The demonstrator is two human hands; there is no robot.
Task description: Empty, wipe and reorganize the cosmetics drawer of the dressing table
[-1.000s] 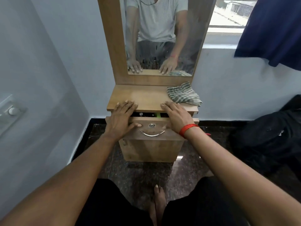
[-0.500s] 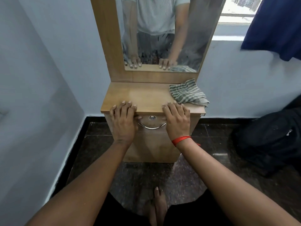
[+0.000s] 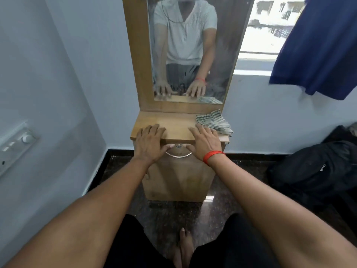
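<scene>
Left hand [image 3: 149, 144]: fingers spread, lying flat on the front left edge of the desk [image 3: 174, 124], palm over the upper front of the drawer [image 3: 178, 151], thumb resting just beside the left end of the metal handle [image 3: 178, 155]. It holds nothing.

Right hand [image 3: 205, 142]: fingers also spread, flat on the front right edge of the desk top, thumb near the right end of the handle; it holds nothing. A red band [image 3: 212, 155] circles this wrist.

Drawer: sits directly under the desk top, between the two hands, front face nearly flush with the cabinet. No contents visible. A small round lock [image 3: 178, 145] sits above the handle.

Striped cloth [image 3: 213, 121]: crumpled on the right rear of the desk top, just beside the right fingertips.

Mirror [image 3: 191, 49]: upright behind the desk top in a wooden frame, reflecting both hands.

Dark bag [image 3: 316, 171]: on the floor to the right, well apart from the desk.
</scene>
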